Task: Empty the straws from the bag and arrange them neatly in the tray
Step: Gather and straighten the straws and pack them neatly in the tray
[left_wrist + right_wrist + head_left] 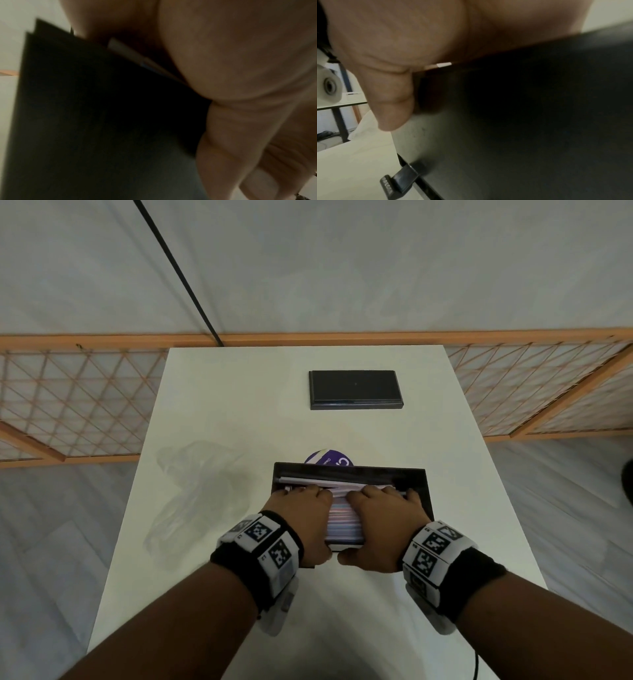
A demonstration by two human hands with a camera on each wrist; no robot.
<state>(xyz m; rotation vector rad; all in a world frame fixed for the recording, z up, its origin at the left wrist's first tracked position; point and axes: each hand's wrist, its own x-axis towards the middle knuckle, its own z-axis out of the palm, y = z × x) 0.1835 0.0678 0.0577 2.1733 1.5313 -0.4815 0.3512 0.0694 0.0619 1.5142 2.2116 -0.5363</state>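
A black tray (pixel 419 486) stands near the middle of the white table, its near edge raised towards me. Pastel straws (pixel 342 523) lie lengthwise across it in a packed layer. My left hand (pixel 310 525) grips the tray's near left part, fingers curled over the straws and thumb under the edge. My right hand (pixel 366 525) grips the near right part the same way. In the left wrist view the tray's dark underside (pixel 102 108) fills the frame, with one straw end (pixel 126 51) beside my palm. The right wrist view shows the tray (pixel 522 108) and a straw tip (pixel 443 65).
An empty clear plastic bag (pixel 191 491) lies crumpled left of the tray. A second flat black tray (pixel 356 388) sits at the far end of the table (pixel 239 405). A purple round object (pixel 329 460) peeks out behind the held tray. A wooden lattice rail runs behind the table.
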